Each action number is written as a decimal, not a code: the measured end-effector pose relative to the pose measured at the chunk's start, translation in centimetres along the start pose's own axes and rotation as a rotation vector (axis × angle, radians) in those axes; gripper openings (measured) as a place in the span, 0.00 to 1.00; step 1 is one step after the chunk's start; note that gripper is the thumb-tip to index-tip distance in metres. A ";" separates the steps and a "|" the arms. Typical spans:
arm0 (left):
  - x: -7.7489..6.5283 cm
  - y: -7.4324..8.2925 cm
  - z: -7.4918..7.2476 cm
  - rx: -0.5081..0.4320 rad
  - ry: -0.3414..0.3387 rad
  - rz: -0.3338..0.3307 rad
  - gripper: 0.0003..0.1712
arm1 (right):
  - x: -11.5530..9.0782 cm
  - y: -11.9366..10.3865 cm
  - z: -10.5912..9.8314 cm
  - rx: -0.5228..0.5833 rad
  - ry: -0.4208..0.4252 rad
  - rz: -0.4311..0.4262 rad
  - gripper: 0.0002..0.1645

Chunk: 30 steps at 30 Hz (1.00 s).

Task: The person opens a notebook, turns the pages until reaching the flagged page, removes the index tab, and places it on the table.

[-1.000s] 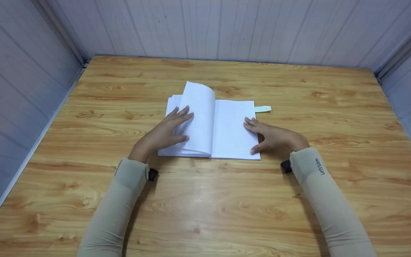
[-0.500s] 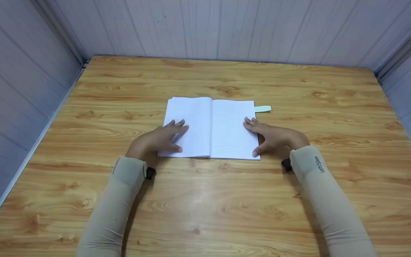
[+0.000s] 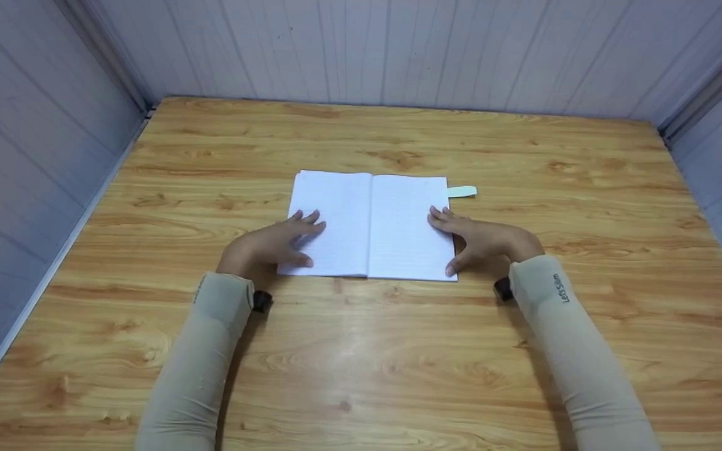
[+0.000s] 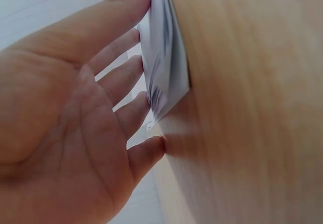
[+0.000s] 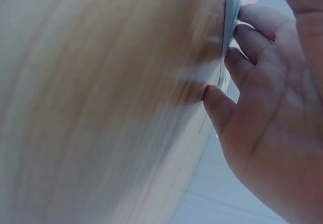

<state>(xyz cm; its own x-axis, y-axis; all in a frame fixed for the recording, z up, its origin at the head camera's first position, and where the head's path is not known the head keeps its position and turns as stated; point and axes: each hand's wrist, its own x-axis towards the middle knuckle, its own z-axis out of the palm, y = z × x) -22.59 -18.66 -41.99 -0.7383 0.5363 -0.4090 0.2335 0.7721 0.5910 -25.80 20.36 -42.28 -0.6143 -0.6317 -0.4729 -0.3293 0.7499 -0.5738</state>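
An open notebook (image 3: 342, 213) with faintly ruled white pages lies flat on the wooden table. My left hand (image 3: 267, 244) rests on the outer part of its left page, fingers spread and thumb near the lower edge. On the other side my right hand (image 3: 486, 241) lies over the right page's outer edge, its fingers spread too. In the left wrist view, the fingertips touch the upper side of the page stack (image 4: 164, 57), which shows loose layers at its edge. The right wrist view has the little finger touching the table beside the thin notebook edge (image 5: 229, 27).
A pale green tab (image 3: 462, 191) sticks out from the notebook's right side onto the table (image 3: 361, 357). Panelled walls (image 3: 361, 50) stand behind the table and at both sides.
The raised page has come down flat onto the left side. My left hand has moved slightly left and toward me, while the right hand has stayed almost still.
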 end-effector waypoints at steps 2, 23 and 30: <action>0.1 0.0 0.0 0.015 -0.001 0.005 0.45 | 0.0 0.0 0.0 0.003 0.002 0.004 0.67; 0.1 0.0 0.1 -0.068 0.011 -0.014 0.44 | 0.0 -0.2 0.1 0.001 0.020 -0.004 0.61; 0.1 0.0 0.1 -0.060 0.014 -0.026 0.44 | 0.1 -0.1 0.2 -0.017 0.040 -0.029 0.57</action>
<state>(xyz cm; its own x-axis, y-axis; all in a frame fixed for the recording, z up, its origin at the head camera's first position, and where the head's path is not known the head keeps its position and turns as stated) -22.57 -18.54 -42.09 -0.7521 0.5117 -0.4153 0.1766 0.7635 0.6212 -25.67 20.17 -42.37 -0.6325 -0.6449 -0.4290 -0.3590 0.7349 -0.5754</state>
